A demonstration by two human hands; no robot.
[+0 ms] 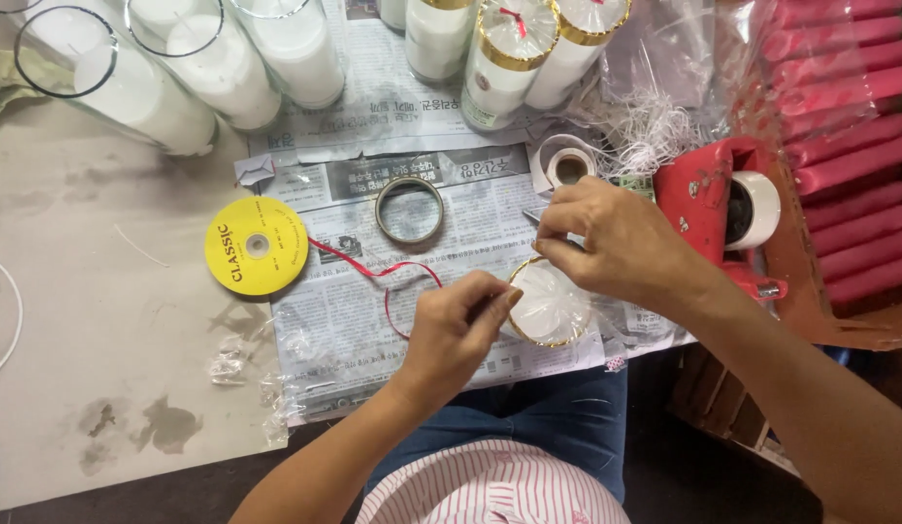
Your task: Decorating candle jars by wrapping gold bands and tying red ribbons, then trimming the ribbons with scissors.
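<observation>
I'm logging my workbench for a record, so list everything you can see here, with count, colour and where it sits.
Gold-rimmed candle jar: one, white, plastic-covered, between both hands.
Red ribbon: one strand, from spool to left hand.
Ribbon spool: one, yellow, left of centre.
Gold ring: one, on newspaper.
Newspaper: several sheets, grey print, centre.
Open glass candles: at least three, white, top left.
Finished candles: about three, white with gold rims, top centre.
Tape dispenser: one, red, right.
Tape roll: one, white, above right hand.
Pink candle sticks: many, far right.
Left hand: on ribbon.
Right hand: above the jar.
</observation>
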